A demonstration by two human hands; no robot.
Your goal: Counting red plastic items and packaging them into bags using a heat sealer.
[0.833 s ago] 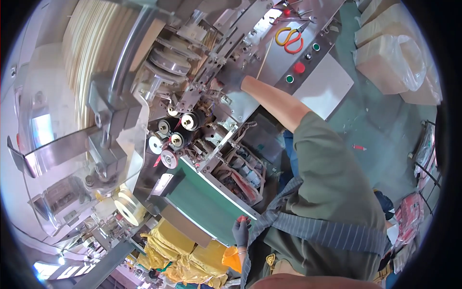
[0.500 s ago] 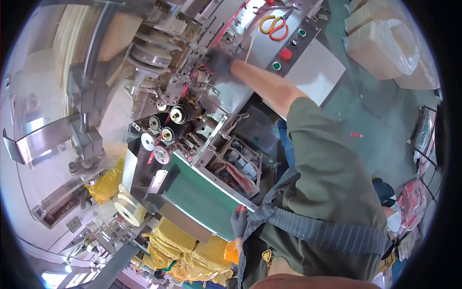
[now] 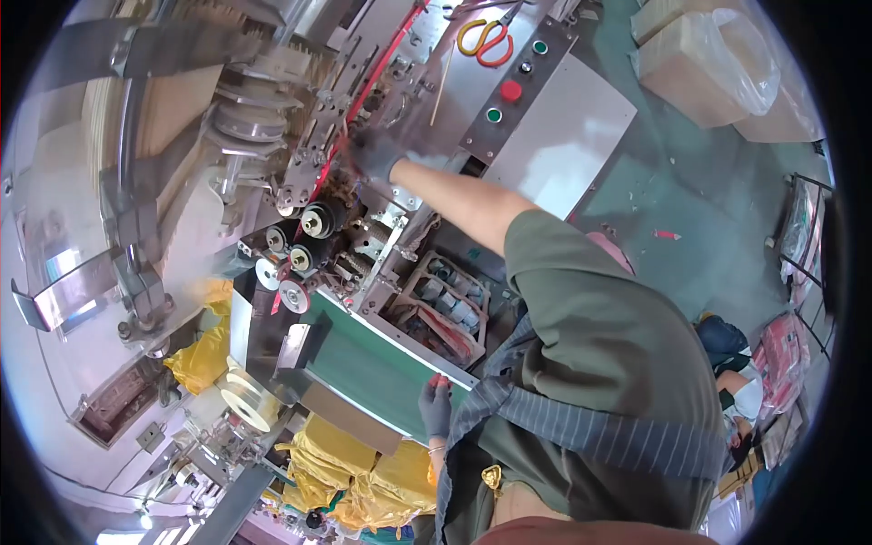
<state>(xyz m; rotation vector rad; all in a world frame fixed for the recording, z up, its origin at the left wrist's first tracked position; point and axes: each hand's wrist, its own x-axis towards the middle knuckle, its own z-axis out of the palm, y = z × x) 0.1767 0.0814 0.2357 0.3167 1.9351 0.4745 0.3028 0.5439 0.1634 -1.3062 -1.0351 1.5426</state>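
Note:
My right hand [image 3: 374, 156], in a dark grey glove, reaches into the machine beside a red ribbon [image 3: 341, 136] that runs along the metal guide. Motion smears its fingers, so their hold is unclear. Below it sit black and metal rollers [image 3: 309, 238], with a red strip hanging by the lower discs. My left hand [image 3: 436, 405], also grey-gloved, is by the near edge of the green conveyor belt [image 3: 377, 365]. Its fingers are curled together, with red showing at the tips; whether anything is between them is too small to make out.
Scissors [image 3: 486, 41] with yellow and red handles lie on the metal top, near a button panel [image 3: 510, 91]. A tray of parts [image 3: 445, 304] sits under the machine. Yellow bags [image 3: 350, 468] are piled beyond the belt. Plastic-lined boxes [image 3: 708, 68] stand at far right.
My right hand has moved down the machine toward the rollers. The whole view has shifted slightly, and my left hand stays near the belt's edge.

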